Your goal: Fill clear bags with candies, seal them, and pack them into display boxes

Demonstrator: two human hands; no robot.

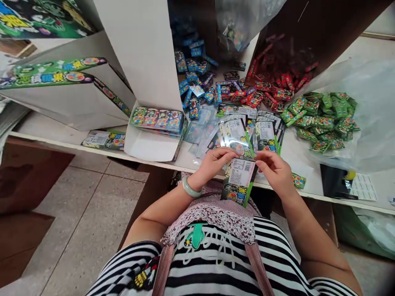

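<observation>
A flat printed candy pouch, black and green with a white barcode label, hangs between my hands over the table's front edge. My left hand, with a pale bangle at its wrist, pinches the pouch's upper left edge. At the upper right corner, my right hand pinches the same pouch between thumb and finger. Whether the pouch's mouth is parted I cannot tell. Just beyond my fingers lies a fanned pile of similar pouches, with clear plastic sleeves at its left.
Small blue packs, red packs and green packs lie in heaps at the back. An open white box holds a row of packs at left. Further left stand printed cartons. A black item lies at right.
</observation>
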